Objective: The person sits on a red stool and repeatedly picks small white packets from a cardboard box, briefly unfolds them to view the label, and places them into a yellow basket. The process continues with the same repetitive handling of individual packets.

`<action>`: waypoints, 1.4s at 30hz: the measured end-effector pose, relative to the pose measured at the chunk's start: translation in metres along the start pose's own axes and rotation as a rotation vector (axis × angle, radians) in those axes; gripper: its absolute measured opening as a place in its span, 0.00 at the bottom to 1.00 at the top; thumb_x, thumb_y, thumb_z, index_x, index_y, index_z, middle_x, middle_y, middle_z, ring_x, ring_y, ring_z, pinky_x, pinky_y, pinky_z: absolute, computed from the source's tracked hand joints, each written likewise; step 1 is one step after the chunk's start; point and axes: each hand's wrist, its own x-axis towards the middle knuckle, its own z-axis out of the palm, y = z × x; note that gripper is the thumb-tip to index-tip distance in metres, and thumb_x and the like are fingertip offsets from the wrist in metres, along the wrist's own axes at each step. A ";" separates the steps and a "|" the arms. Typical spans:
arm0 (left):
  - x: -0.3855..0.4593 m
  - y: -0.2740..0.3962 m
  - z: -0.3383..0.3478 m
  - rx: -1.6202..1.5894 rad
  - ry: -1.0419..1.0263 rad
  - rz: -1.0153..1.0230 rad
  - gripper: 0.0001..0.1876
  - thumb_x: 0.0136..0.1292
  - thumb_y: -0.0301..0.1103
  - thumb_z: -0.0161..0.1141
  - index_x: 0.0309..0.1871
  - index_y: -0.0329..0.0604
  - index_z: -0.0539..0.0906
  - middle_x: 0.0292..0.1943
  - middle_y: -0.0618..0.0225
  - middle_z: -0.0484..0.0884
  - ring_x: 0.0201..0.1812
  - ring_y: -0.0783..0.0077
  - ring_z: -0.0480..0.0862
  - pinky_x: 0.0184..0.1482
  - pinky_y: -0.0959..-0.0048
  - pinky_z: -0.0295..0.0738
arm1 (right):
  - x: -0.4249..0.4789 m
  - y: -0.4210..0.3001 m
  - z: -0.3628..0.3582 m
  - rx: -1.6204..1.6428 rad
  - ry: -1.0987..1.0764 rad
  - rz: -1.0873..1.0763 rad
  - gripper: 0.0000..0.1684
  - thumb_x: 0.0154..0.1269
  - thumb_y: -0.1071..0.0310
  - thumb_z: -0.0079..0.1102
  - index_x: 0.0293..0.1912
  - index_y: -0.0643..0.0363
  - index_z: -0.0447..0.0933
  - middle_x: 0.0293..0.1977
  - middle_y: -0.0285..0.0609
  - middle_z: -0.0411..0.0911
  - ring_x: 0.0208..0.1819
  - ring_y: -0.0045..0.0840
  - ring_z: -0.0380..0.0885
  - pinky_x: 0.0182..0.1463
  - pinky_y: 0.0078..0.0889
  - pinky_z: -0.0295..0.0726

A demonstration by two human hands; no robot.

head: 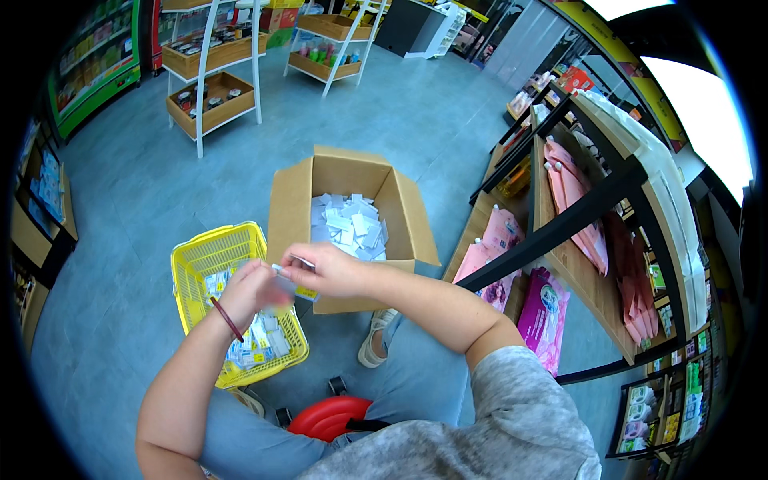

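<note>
My left hand (255,288), with a dark red band at its wrist, is raised over the yellow plastic basket (187,300); motion blurs its fingers. My right hand (321,270) meets it at the near left edge of the open cardboard box (342,174) and pinches a small flat card-like piece (302,261). A whitish piece with a yellow part shows between and below the hands, too blurred to name. Inside the box lies a heap of small white and grey flat pieces (360,225). The basket holds small tags with printing in blue and yellow (258,348).
I sit on a red round stool (330,417) with casters. At right stands a black-framed wooden shelf (552,231) with pink packages (495,240). White racks with wooden trays (210,111) stand ahead, and a green-framed cooler (96,99) is at far left.
</note>
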 end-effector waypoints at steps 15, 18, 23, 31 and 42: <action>-0.011 0.011 -0.014 0.125 0.186 0.004 0.12 0.63 0.38 0.51 0.41 0.38 0.71 0.34 0.63 0.76 0.29 0.78 0.78 0.32 0.81 0.76 | -0.004 0.008 0.008 -0.016 -0.020 0.098 0.13 0.64 0.62 0.55 0.43 0.61 0.75 0.31 0.42 0.78 0.33 0.21 0.75 0.39 0.24 0.74; -0.009 0.008 -0.017 0.121 0.191 -0.007 0.13 0.63 0.38 0.51 0.42 0.38 0.71 0.35 0.63 0.76 0.29 0.77 0.78 0.33 0.80 0.76 | -0.005 0.012 0.011 0.143 -0.042 0.160 0.16 0.64 0.60 0.55 0.45 0.61 0.75 0.34 0.39 0.77 0.36 0.18 0.74 0.40 0.23 0.74; -0.009 0.006 -0.015 0.187 0.183 0.001 0.13 0.63 0.39 0.53 0.41 0.38 0.71 0.36 0.62 0.76 0.30 0.76 0.79 0.34 0.79 0.77 | -0.005 0.002 0.011 0.213 -0.164 0.314 0.21 0.59 0.57 0.62 0.47 0.61 0.74 0.36 0.37 0.77 0.37 0.16 0.73 0.42 0.22 0.74; -0.005 0.004 -0.019 0.351 0.215 0.045 0.12 0.63 0.40 0.53 0.39 0.39 0.71 0.35 0.63 0.77 0.30 0.76 0.80 0.33 0.80 0.77 | -0.002 0.010 0.016 0.181 -0.401 0.417 0.22 0.56 0.64 0.65 0.49 0.60 0.73 0.36 0.36 0.78 0.39 0.17 0.74 0.45 0.22 0.74; -0.013 0.000 -0.038 0.284 0.286 0.056 0.12 0.64 0.38 0.52 0.39 0.37 0.71 0.36 0.62 0.77 0.34 0.73 0.80 0.38 0.78 0.77 | -0.011 0.041 -0.008 0.561 -0.178 0.610 0.16 0.66 0.63 0.52 0.50 0.60 0.72 0.34 0.33 0.75 0.36 0.16 0.73 0.42 0.18 0.73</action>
